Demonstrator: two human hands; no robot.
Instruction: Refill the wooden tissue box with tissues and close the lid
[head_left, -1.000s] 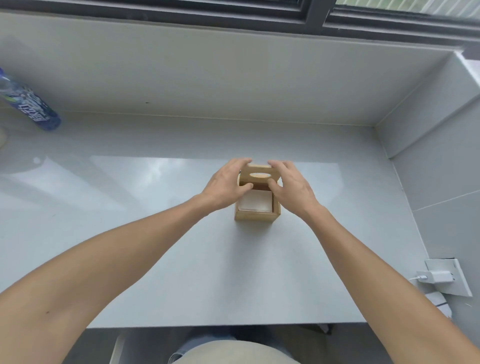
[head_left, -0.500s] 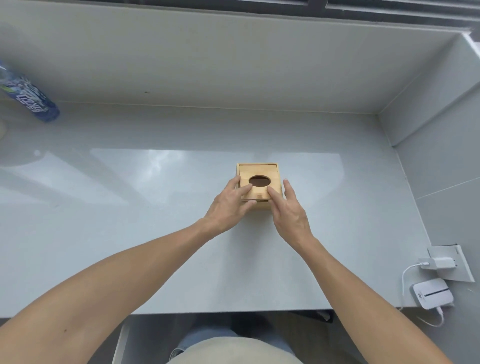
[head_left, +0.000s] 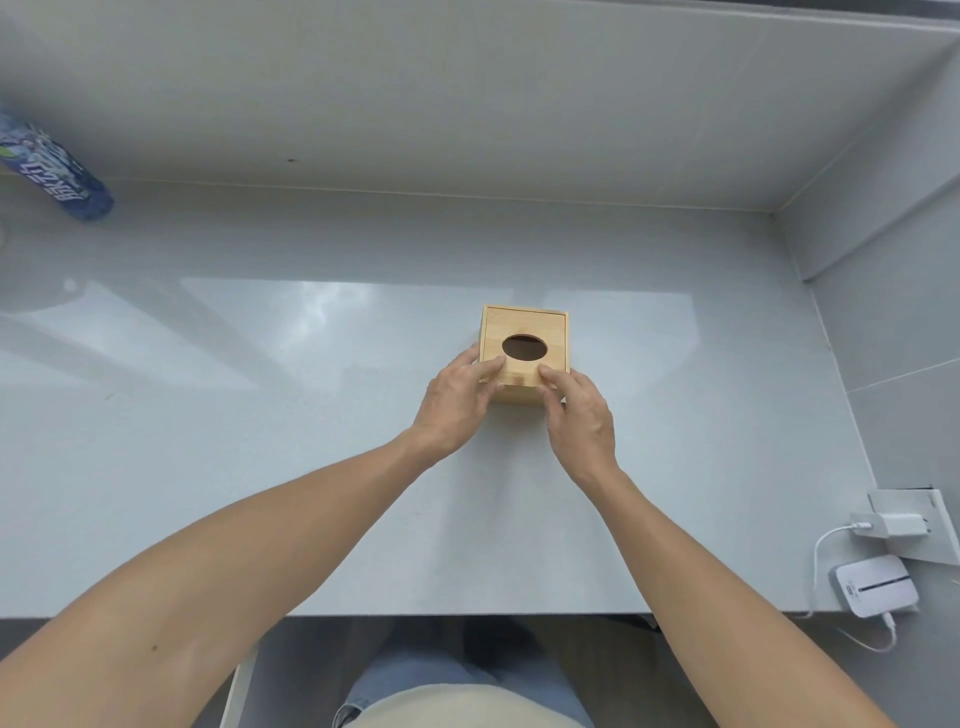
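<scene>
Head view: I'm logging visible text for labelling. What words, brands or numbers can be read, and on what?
Bottle: white lettering on a blue label, too blurred to read.
White device: small dark mark, too small to read.
Tissue box: no text.
Charger: no text visible.

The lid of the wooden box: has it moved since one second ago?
Yes. The lid was tilted up at the far side, showing white tissues; now it lies flat on the box, closing it, with both hands at its near edge.
</scene>
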